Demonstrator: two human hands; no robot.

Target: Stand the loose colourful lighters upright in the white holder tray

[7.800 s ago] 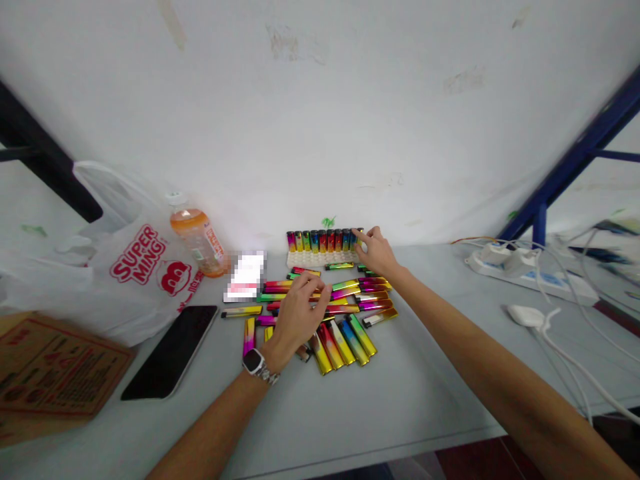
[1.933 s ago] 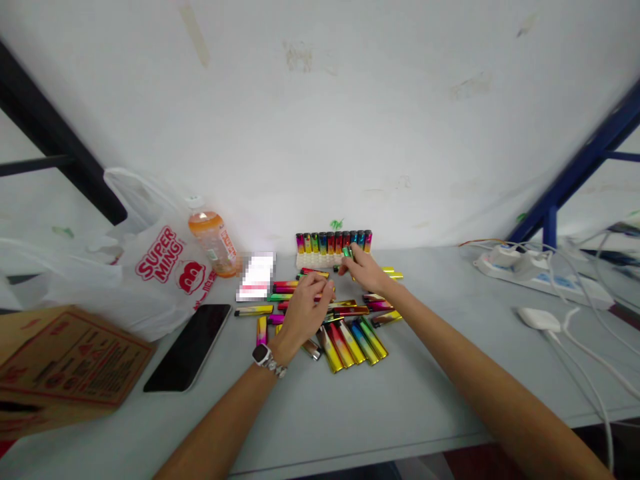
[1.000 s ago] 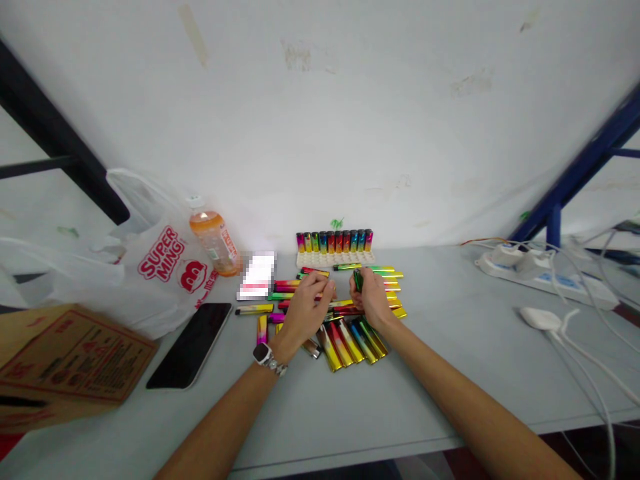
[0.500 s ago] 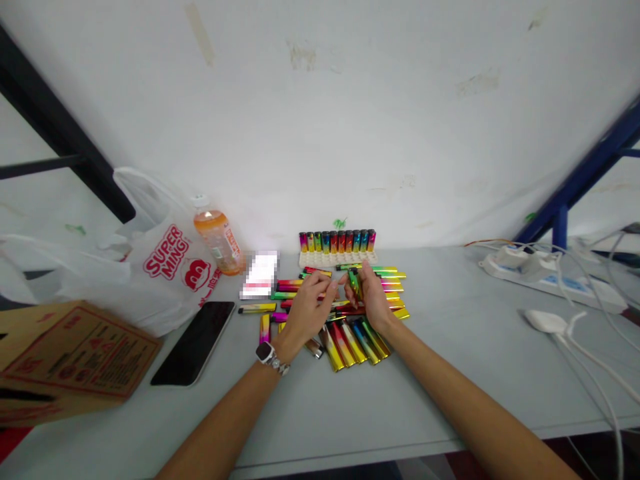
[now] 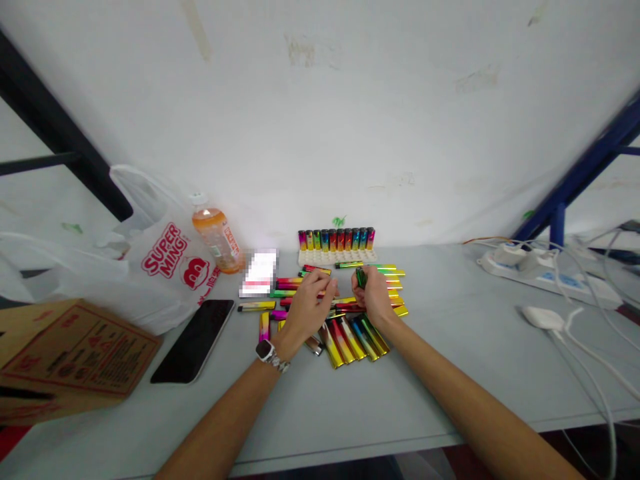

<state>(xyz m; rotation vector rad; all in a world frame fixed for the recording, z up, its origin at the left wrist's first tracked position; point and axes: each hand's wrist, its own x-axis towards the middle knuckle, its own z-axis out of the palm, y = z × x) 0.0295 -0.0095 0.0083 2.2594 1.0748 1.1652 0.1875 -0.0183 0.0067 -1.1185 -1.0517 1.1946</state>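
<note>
In the head view my right hand (image 5: 376, 293) is closed round a green lighter (image 5: 361, 277), whose dark top end sticks up from the fist. Left of it, my left hand (image 5: 311, 303) is curled with thumb and fingers close together; whatever it may hold is hidden. Shiny lighters in several colours lie beneath and around both hands, among them a fanned group (image 5: 350, 341) in front and a yellow lighter (image 5: 257, 307) at the left. Behind the hands, a row of lighters (image 5: 340, 240) stands upright along the back of a cream tray with holes (image 5: 337, 257).
On the left are a cardboard box (image 5: 80, 353), a white plastic bag (image 5: 150, 280), an orange drink bottle (image 5: 217, 233), a black phone (image 5: 195, 343) and a blurred white item (image 5: 259, 273). A power strip (image 5: 550, 273) and white charger (image 5: 543, 318) with cables lie right.
My right hand has turned and closed further round the green lighter, which now stands more upright and is mostly covered. My left hand stays nearly in place. The view has shifted slightly.
</note>
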